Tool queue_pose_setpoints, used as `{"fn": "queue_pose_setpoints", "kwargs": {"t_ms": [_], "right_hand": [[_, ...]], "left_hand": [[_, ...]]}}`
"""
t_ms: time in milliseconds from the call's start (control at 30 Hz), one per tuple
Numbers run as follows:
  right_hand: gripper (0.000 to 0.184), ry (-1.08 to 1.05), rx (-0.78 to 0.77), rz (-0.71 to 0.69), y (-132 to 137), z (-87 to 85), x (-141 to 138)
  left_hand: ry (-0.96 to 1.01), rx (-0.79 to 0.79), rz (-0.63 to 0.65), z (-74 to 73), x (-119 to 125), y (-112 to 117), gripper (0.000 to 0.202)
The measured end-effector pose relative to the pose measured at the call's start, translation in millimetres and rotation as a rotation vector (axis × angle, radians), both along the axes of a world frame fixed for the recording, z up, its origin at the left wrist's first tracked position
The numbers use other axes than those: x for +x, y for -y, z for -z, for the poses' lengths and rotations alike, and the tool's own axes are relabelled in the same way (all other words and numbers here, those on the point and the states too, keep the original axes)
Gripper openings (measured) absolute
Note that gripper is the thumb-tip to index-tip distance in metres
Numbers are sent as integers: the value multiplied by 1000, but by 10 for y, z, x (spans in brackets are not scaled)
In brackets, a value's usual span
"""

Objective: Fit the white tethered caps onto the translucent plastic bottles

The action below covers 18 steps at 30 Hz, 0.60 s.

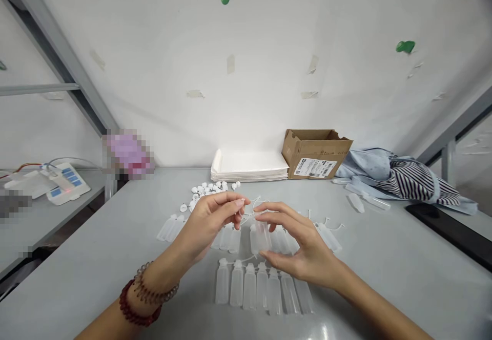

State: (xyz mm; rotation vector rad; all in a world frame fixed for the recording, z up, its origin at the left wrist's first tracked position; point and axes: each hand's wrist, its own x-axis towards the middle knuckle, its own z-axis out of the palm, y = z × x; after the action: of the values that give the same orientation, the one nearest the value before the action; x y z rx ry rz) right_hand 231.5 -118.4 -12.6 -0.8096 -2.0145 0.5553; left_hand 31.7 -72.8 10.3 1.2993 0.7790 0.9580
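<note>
My right hand (302,240) curves its thumb and fingers around a small translucent plastic bottle (263,236), held upright above the table. Close by on the left, my left hand (217,217) has thumb and fingertips pinched together near the bottle's top; whatever is between them is too small to make out. Thin white straps (254,204) show between the two hands. Below them, a row of similar bottles (249,286) lies on the grey table (115,283). More bottles (230,238) lie behind, partly hidden by my hands.
Small white caps (203,191) are heaped behind my left hand. Farther back are a stack of white envelopes (249,168) and an open cardboard box (317,153). Cloth (403,176), loose clear pieces (356,203) and a black phone-like object (449,230) lie right.
</note>
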Motion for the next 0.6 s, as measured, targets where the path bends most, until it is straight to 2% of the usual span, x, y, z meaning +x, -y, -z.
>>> {"fn": "queue_pose_setpoints", "kwargs": {"t_ms": [167, 300, 433, 533, 600], "right_hand": [[53, -15, -7, -6, -4, 14, -10], [59, -59, -40, 8, -14, 24, -19], [60, -85, -95, 21, 4, 5, -20], [59, -103, -102, 8, 14, -12, -23], [59, -104, -84, -1, 10, -16, -29]], "left_hand": [[129, -165, 149, -15, -2, -40, 18], [183, -150, 194, -33, -19, -43, 19], [97, -50, 113, -19, -3, -23, 30], [-107, 106, -6, -6, 37, 18, 22], [-212, 186, -39, -5, 67, 52, 16]]}}
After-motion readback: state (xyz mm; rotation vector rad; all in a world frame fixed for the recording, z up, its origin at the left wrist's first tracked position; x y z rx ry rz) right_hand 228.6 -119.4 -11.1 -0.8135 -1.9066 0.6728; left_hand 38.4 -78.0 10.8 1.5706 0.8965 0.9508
